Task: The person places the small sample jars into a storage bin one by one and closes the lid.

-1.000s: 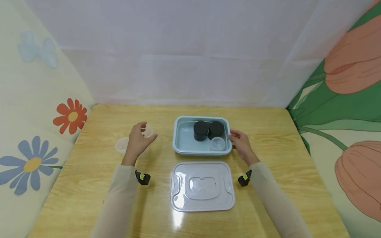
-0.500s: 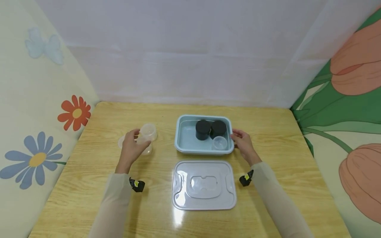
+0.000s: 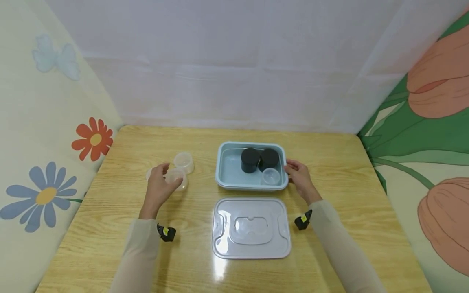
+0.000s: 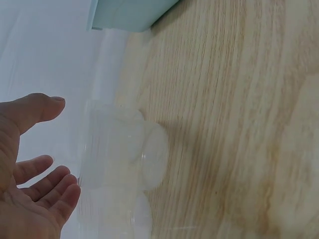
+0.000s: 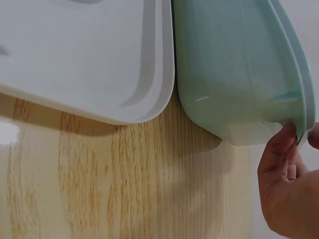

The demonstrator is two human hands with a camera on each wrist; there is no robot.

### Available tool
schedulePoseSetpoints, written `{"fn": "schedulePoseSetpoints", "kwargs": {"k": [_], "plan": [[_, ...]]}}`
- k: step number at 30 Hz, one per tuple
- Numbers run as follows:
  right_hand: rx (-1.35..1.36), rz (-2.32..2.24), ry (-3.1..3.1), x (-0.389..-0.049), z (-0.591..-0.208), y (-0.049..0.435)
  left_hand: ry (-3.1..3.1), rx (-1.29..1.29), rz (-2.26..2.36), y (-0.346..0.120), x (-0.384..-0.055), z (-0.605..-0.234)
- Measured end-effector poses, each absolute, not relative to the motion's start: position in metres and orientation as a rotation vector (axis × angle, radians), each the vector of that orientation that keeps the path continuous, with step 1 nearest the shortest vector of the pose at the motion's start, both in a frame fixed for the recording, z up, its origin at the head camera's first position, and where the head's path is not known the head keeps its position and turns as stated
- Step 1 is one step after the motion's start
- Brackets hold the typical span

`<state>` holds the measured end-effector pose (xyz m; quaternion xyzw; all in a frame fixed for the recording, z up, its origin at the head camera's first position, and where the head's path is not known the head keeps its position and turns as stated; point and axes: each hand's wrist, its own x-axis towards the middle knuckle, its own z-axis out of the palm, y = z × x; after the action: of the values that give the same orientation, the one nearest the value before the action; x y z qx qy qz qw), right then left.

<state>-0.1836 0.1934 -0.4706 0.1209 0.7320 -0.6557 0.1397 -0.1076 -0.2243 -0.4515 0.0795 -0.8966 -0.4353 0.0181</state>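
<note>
box [image 3: 229,167] holds two jars [image 3: 250,159], one tub [image 3: 271,176]; outside cups [image 3: 184,162] await; left grip [image 3: 158,187] apart, right grip [image 3: 299,176] clamping box.

The left hand [image 3: 157,188] partly hides a clear cup [image 3: 174,175] from the head camera

On my head feed I see a creased white cloth backdrop [image 3: 234,77] across the top, a blue flower [image 3: 45,196], red flower [image 3: 96,139] and pale blue butterfly shape [image 3: 56,59] at left, coral tulips [image 3: 445,83] with green leaves [image 3: 428,134] at right, and a wood-grain tabletop [image 3: 329,154] filling the lower middle.
</note>
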Motion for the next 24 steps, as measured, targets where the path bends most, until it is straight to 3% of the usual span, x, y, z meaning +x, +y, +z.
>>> {"fn": "schedulePoseSetpoints", "kwargs": {"k": [24], "plan": [[0.330, -1.897, 2.123, -0.180, -0.470, 0.195, -2.768, 0.164, -1.312, -0.207, -0.112, -0.468]]}}
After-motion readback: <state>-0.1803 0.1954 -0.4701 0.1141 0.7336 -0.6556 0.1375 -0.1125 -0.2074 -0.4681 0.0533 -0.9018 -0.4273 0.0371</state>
